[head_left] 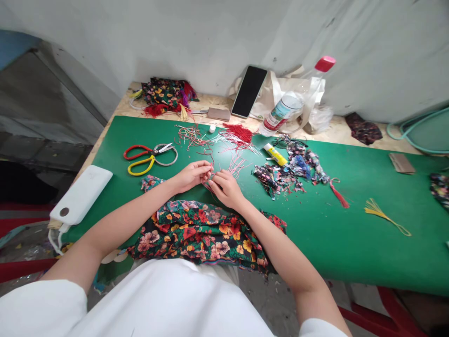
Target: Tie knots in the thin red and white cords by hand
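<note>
Where the green-covered bench (351, 224) meets the person's lap, two bare hands come together over a thin red cord (209, 180). The left hand (191, 175) has its fingers narrowed to a pinch on the cord, and the right hand (226, 188) pinches the same cord just beside it, so the fingertips of both hands nearly touch. The cord lies between the hands, near the front middle of the bench, and runs back toward a loose scatter of pink and red cords (228, 140). Under the forearms, a dark floral fabric (203, 234) hangs over the front edge. To the left lie scissors with red and yellow handles (147, 156) and, further left, a white power bank (81, 194). To the right sit a yellow glue stick (275, 154), a heap of fabric scraps (291, 171), a red tassel (338, 194) and a yellow tassel (384, 214). At the back, near the wall, a black phone (249, 91) leans beside a clear bottle with a red cap (296, 98).
</note>
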A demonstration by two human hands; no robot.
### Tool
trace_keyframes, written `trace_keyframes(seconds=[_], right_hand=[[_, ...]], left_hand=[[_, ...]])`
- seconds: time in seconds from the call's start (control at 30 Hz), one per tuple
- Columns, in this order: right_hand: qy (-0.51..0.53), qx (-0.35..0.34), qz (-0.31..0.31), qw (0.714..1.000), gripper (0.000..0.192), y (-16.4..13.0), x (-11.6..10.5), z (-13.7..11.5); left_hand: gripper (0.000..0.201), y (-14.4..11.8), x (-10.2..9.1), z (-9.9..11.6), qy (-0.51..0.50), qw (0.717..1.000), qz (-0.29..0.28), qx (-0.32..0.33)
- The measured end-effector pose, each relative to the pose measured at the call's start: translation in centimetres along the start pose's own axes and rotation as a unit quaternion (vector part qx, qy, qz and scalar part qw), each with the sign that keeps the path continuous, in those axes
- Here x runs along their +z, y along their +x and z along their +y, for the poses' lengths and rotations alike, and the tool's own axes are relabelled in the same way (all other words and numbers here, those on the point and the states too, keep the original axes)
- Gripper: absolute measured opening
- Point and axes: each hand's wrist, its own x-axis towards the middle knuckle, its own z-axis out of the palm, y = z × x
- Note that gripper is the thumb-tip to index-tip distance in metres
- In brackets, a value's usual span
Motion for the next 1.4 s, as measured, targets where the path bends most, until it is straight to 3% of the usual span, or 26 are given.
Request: trace_keyframes(seconds=[0.23, 0.7, 0.9, 1.07, 1.4], right_hand=[[-0.031, -0.045, -0.058, 0.997, 0.037, -0.1, 0.2, -0.1], [-0.028, -0.035, -0.061, 0.997, 0.039, -0.1, 0.2, -0.2], [-0.041, 0.044, 0.006, 0.998, 0.028, -0.1, 0.2, 0.1], [-0.12, 0.122, 0.049, 0.984, 0.013, -0.2, 0.2, 0.7], [-0.148, 0.12, 0.031, 0.981, 0.011, -0.3, 0.7, 1.3]], left_hand=[[0.019, 0.0, 0.1, 0.1, -0.019, 1.0, 0.0, 0.007], [0.013, 0.0, 0.1, 0.2, -0.023, 1.0, -0.013, 0.009], [0.015, 0.1, 0.0, 0.1, -0.006, 1.0, -0.018, 0.003], [0.015, 0.0, 0.0, 0.2, -0.002, 1.0, -0.018, 0.006], [0.014, 0.0, 0.2, 0.3, -0.001, 1.0, -0.009, 0.0]])
